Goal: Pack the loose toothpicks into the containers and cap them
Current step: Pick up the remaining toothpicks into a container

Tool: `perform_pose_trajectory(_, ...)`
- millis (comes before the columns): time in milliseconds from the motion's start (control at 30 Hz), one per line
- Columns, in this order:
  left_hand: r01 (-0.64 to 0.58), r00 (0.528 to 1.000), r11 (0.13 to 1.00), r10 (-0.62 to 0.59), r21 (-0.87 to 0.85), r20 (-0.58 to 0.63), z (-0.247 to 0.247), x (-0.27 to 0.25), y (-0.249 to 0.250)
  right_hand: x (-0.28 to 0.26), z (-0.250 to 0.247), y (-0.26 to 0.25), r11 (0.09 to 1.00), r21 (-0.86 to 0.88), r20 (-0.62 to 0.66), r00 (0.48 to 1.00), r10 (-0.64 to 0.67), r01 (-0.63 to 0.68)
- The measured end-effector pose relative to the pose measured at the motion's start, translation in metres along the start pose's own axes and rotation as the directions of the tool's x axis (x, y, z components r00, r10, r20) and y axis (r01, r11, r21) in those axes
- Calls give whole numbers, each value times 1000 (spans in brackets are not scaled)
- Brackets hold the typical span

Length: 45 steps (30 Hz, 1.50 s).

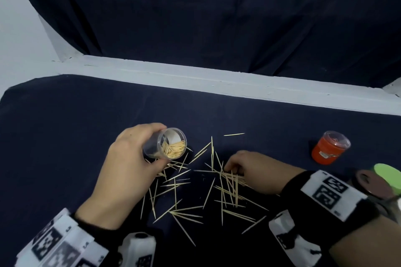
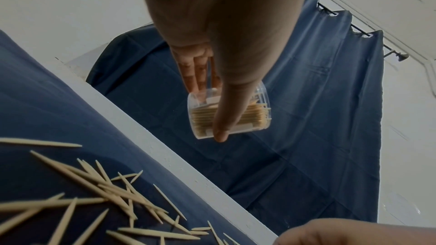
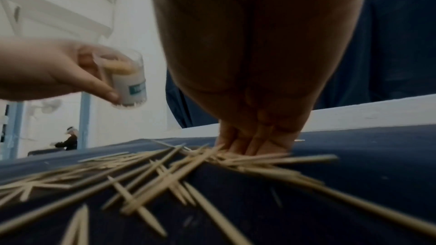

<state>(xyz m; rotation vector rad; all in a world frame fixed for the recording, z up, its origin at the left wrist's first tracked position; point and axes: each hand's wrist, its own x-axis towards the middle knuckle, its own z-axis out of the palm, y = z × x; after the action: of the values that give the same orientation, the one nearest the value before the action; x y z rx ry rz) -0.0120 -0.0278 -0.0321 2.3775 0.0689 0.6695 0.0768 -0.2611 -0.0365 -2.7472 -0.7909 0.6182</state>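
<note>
The bench is strewn mid-frame with loose toothpicks. A clear jar, tilted and part-filled, is gripped by the left hand. Toothpicks are pinched by the right hand; an orange jar stands right.

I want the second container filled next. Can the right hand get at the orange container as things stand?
Probably yes. The orange container stands alone on the cloth beyond the right hand, with nothing between them. But that hand's fingers are down in the loose toothpicks, so it must lift off first.
</note>
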Motion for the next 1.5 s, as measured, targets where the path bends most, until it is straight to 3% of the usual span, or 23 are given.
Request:
perform_pose_trajectory(100, 9, 1000, 1000, -9, -3, -5, 0, 0, -1, -10, -16, 13, 998, 56, -86, 996, 32, -28)
perform_pose_trajectory(200, 17, 1000, 1000, -17, -12, -3, -1, 0, 1, -29, -20, 22, 991, -73, 65, 991, 116, -111)
perform_pose_trajectory(267, 21, 1000, 1000, -21, -20, -1, 0, -1, 1, -40, -10, 17, 968, -245, 165, 981, 103, -61)
perform_pose_trajectory(333, 17, 1000, 1000, -17, -21, 0, 0, -1, 2, -43, 3, 16, 953, -301, 163, 985, 63, -11)
perform_pose_trajectory(533, 12, 1000, 1000, -12, -17, 3, 1, -1, 2, -32, 7, 24, 991, -115, 40, 997, -60, 64)
perform_pose_trajectory(767, 5, 1000, 999, -5, -35, 3, 0, -2, 3, -14, 5, 20, 990, -121, -58, 995, -80, 72)
perform_pose_trajectory(867, 2, 1000, 999, -2, -38, 5, 0, -3, 2, -16, 7, 18, 996, -68, -30, 998, -62, 60)
perform_pose_trajectory(967, 4, 1000, 999, -4, -42, 6, -1, -3, 2, -23, 14, 15, 991, -122, 29, 998, -53, 56)
perform_pose_trajectory(1067, 4, 1000, 999, -4, -35, 11, 0, -2, 3, -21, 19, 10, 982, -169, 15, 997, -79, 81)
perform_pose_trajectory(1300, 4, 1000, 1000, -4, -22, 15, 1, -2, 2, -9, 17, 5, 990, -75, -30, 992, -125, 122)
perform_pose_trajectory(1500, 13, 1000, 1000, -13, -8, 16, 0, -3, 2, -8, 11, 10, 994, 106, -85, 996, 10, -1)
